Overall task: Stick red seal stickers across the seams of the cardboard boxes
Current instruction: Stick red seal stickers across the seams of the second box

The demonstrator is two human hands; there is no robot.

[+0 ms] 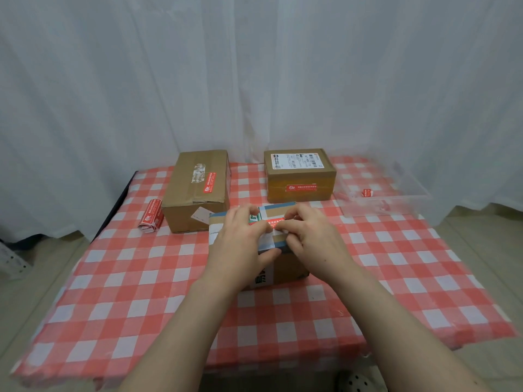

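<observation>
A small cardboard box (285,271) with blue tape stands at the middle of the table. A red seal sticker (274,222) lies across its top. My left hand (240,244) rests on the box top, fingers on the sticker's left end and thumb at the box's front edge. My right hand (310,236) has its fingers curled down on the sticker's right end. Behind on the left stands a larger box (195,190) with a red sticker (209,183) on top. Behind on the right, another box (300,176) carries a red sticker (301,188) on its front.
A roll of red stickers (151,219) lies at the left, next to the larger box. A clear plastic tray (382,190) at the back right holds a red scrap (367,192). The red-and-white checked tablecloth (141,292) covers the table. White curtains hang behind.
</observation>
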